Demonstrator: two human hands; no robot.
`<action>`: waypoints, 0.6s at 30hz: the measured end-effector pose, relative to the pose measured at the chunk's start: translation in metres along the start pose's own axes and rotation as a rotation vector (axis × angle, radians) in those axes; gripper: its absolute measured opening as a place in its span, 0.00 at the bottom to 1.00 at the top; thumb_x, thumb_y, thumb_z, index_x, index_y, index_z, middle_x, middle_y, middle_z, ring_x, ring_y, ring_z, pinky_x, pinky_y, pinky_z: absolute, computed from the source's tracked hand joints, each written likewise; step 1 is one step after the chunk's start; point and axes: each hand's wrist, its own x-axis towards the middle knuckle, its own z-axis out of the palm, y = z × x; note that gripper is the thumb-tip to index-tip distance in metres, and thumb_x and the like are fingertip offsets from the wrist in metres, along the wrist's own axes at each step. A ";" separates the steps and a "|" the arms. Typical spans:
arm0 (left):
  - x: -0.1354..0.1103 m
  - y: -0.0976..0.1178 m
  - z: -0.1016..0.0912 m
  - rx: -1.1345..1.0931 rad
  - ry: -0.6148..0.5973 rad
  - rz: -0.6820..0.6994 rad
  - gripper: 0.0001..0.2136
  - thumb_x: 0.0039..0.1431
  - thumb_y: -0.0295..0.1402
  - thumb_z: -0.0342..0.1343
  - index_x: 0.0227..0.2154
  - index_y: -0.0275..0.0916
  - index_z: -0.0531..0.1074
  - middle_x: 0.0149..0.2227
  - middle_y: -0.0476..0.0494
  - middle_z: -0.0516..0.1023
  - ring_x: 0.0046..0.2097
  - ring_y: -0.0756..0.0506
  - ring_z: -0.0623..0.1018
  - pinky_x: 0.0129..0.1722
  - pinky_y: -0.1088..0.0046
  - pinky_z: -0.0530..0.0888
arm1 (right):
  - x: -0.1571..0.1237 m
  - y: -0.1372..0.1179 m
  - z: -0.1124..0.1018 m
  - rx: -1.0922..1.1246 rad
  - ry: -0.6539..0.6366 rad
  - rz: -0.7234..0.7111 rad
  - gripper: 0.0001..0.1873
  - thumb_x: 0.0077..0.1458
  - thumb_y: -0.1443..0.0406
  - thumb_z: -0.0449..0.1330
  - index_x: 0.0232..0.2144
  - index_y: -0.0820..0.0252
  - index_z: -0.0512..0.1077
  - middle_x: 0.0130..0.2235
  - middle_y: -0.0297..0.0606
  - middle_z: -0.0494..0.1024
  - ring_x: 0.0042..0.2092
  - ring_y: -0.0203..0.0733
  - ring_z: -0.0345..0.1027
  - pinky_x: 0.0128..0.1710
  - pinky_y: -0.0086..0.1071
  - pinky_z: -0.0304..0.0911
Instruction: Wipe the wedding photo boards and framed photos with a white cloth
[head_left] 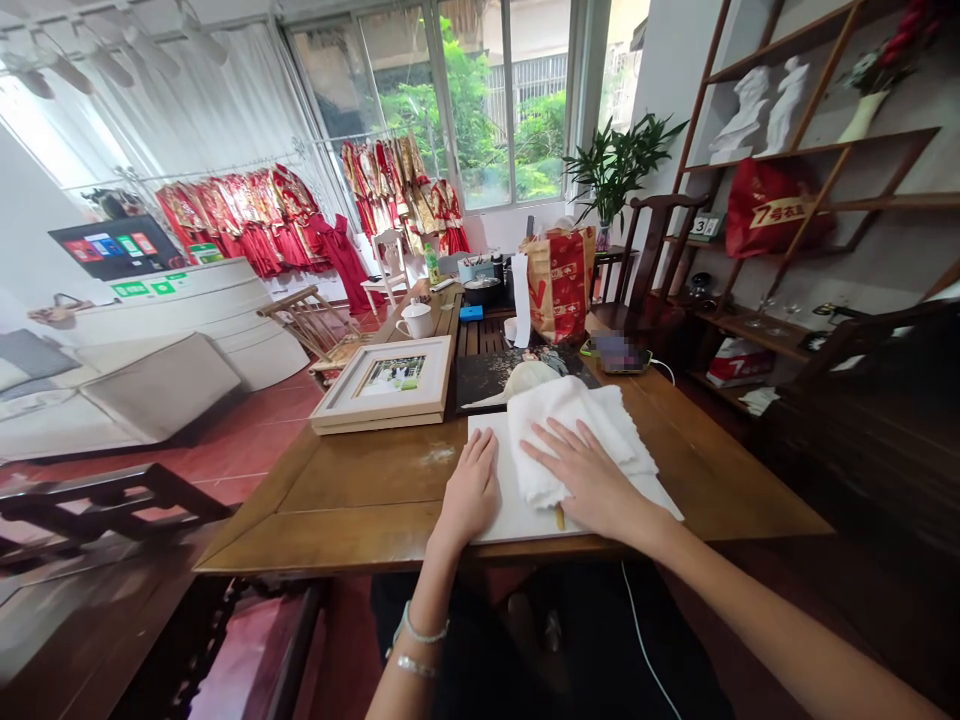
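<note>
My right hand (589,470) lies flat with fingers spread on a white cloth (592,425). The cloth rests on a flat white panel (510,515) near the front edge of the wooden table (360,495). My left hand (471,490) presses on the left edge of that white panel, fingers together and laid flat, holding nothing. A small yellowish tip shows under the cloth by my right wrist; I cannot make out what it is.
A stack of light wooden picture frames (386,385) lies left of the panel, a dark tray (487,375) behind it. Farther back stand a white mug (416,320), a red paper bag (562,285) and a phone (619,352). Chairs flank the table; shelves stand at right.
</note>
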 end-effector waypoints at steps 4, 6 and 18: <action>0.000 0.002 0.001 -0.007 0.008 -0.014 0.24 0.63 0.25 0.37 0.61 0.33 0.61 0.66 0.37 0.58 0.69 0.41 0.53 0.67 0.55 0.55 | -0.058 -0.016 -0.012 0.108 -0.088 -0.147 0.55 0.31 0.78 0.49 0.65 0.49 0.53 0.69 0.33 0.48 0.69 0.47 0.32 0.66 0.54 0.34; 0.000 0.003 0.000 -0.011 0.017 -0.014 0.24 0.63 0.25 0.37 0.61 0.33 0.62 0.66 0.37 0.59 0.69 0.41 0.54 0.67 0.54 0.56 | -0.080 -0.017 -0.023 0.181 -0.152 -0.184 0.57 0.30 0.79 0.48 0.66 0.44 0.50 0.69 0.27 0.45 0.69 0.46 0.32 0.67 0.52 0.35; 0.001 0.005 -0.003 0.010 -0.026 -0.033 0.24 0.63 0.25 0.37 0.61 0.30 0.61 0.66 0.36 0.58 0.69 0.40 0.53 0.67 0.56 0.54 | -0.001 0.030 -0.031 0.071 -0.171 0.006 0.45 0.44 0.71 0.54 0.66 0.54 0.52 0.68 0.41 0.52 0.67 0.52 0.46 0.62 0.51 0.49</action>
